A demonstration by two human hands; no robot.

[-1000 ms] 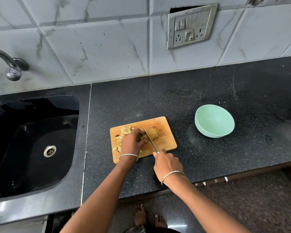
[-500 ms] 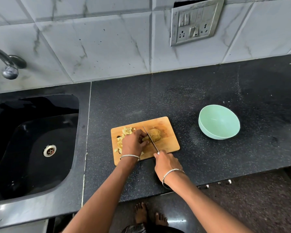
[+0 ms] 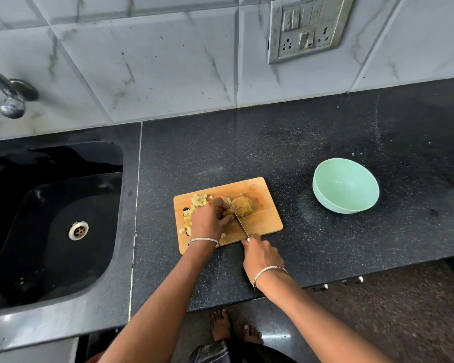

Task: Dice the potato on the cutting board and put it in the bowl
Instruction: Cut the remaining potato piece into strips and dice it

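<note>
A wooden cutting board (image 3: 262,221) lies on the black counter. On it sits a potato piece (image 3: 243,205) with its skin side up, and a pile of small diced cubes (image 3: 198,201) lies at the board's left end. My left hand (image 3: 209,221) curls over the potato's left part and holds it down. My right hand (image 3: 260,254) grips the handle of a knife (image 3: 237,218), whose blade lies across the potato just right of my left fingers. A mint green bowl (image 3: 325,195) stands to the right of the board and holds nothing.
A black sink (image 3: 50,224) with a metal drain fills the left side, under a tap (image 3: 11,96). A switch and socket plate (image 3: 307,28) is on the tiled wall. The counter's front edge runs close below my right hand.
The camera has shifted a little, so the scene sits slightly to the right. The knife blade stays across the potato with only a small movement; both hands keep their holds.
</note>
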